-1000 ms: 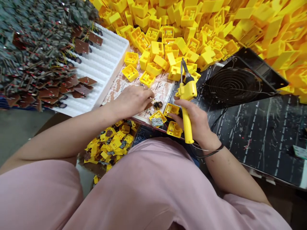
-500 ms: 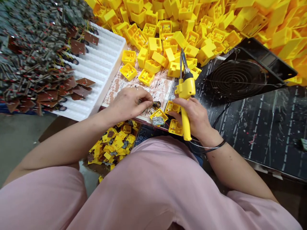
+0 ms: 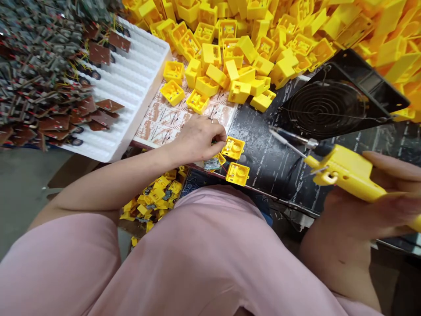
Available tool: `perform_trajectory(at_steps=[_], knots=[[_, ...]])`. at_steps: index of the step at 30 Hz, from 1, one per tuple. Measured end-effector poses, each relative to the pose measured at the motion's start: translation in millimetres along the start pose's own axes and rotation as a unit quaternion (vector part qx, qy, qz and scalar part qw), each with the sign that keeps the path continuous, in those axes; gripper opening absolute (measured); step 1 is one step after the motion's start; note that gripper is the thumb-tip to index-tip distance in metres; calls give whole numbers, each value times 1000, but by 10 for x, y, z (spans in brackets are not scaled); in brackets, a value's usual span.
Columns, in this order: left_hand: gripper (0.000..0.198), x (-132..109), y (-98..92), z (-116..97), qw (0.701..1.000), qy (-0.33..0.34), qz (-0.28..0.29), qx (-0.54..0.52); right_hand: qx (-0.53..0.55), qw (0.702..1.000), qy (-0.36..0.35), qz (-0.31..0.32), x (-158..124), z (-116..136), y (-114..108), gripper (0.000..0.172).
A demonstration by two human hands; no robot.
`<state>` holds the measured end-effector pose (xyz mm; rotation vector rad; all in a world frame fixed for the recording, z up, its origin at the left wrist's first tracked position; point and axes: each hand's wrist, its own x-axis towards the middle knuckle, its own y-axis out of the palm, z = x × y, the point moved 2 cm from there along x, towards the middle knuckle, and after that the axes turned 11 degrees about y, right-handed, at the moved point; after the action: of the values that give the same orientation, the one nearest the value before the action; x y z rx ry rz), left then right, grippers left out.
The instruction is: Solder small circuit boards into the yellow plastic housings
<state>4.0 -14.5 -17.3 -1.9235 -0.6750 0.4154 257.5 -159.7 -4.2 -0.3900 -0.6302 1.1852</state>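
Note:
My right hand (image 3: 378, 202) grips a yellow soldering iron (image 3: 345, 169), raised at the right with its metal tip pointing left over the black mat (image 3: 263, 149). My left hand (image 3: 199, 138) rests closed on the bench edge, fingers pinched on a small part I cannot make out. It touches an open yellow plastic case (image 3: 233, 147). Just below the fingers lies a case with a small circuit board (image 3: 212, 164) in it. Another open yellow case (image 3: 237, 173) sits at the bench edge.
A huge heap of yellow cases (image 3: 263, 35) fills the back. A white ribbed tray (image 3: 131, 87) stands left, beside a pile of brown circuit boards (image 3: 42, 79). A black fan (image 3: 325, 109) lies at the right. Finished yellow pieces (image 3: 154, 199) lie below the bench.
My right hand has swung the soldering iron away from the work to the right and nearer the camera, tip now pointing left. My left hand stays at the small cases.

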Motion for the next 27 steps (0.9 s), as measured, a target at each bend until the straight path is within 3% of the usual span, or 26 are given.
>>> perform_trajectory(at_steps=[3,7,11,13,21,27], knots=[[27,83,6,-18,999,-5,29,35,23,999,-2,-30,3,-29,36,53],[27,177,-42,-57,996,-23,73,52,48,993,-59,-95,-30,-72,70,45],[26,246,-111,-119,988,-45,127,70,27,987,-149,-52,-40,1,124,22],[26,271,-136,-142,984,-50,144,88,24,982,-186,-34,-18,81,145,18],[27,351,-177,-192,972,-42,189,133,-74,971,-227,15,99,288,198,17],[24,385,-180,-214,968,-43,193,157,-37,974,-223,15,92,249,92,13]])
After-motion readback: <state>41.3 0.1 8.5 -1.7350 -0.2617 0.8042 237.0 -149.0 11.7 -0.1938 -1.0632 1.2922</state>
